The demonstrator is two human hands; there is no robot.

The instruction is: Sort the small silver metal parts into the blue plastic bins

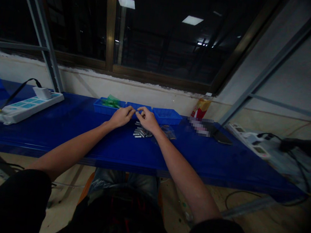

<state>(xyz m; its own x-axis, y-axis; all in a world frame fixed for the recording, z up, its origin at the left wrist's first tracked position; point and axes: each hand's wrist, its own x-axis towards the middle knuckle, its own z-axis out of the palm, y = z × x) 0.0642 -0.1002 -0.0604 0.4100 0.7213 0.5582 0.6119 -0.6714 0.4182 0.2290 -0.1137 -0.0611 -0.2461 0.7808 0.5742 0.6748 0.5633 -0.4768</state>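
Note:
My left hand [122,115] and my right hand [147,119] meet over the blue table, fingertips nearly touching in front of the middle blue bin [139,106]. Both are closed in a pinch, and whatever is between the fingers is too small to name. Just below my right hand lies a pile of small silvery metal pieces [141,132]. A clear plastic bag [169,132] rests to the right of the pile, partly behind my right forearm. Green plastic [111,101] sits in the left blue bin [97,106]; the right blue bin [178,118] stands beyond the bag.
A white power strip [32,107] with a plugged-in adapter lies on the blue table [79,137] at left. At the right back stand a bottle with a red label [202,107] and a dark phone [222,137]. Metal frame posts rise at both sides.

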